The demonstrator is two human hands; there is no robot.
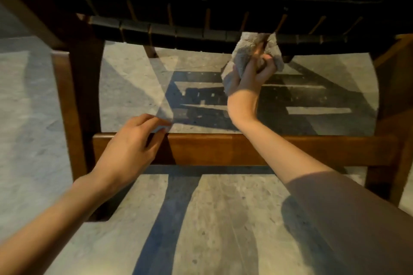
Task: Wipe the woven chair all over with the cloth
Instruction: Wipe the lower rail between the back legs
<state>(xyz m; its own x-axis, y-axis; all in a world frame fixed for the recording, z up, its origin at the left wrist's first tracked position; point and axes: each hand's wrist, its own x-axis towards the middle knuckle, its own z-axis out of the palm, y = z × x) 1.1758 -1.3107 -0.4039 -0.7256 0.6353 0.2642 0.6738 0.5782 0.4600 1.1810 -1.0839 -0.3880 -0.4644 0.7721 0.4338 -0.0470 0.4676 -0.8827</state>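
Observation:
The woven chair fills the upper view, seen from low down: its dark woven seat (178, 31) hangs above, with brown wooden legs and a low wooden crossbar (257, 149) in front of me. My right hand (254, 73) grips a pale grey cloth (241, 56) and holds it up against the front edge of the woven seat, right of centre. My left hand (131, 149) hovers with relaxed fingers just over the left part of the crossbar, holding nothing.
Grey speckled stone floor (212, 219) lies under and around the chair, crossed by the chair's striped shadows. A wooden leg (67, 107) stands at the left and another (393, 140) at the right.

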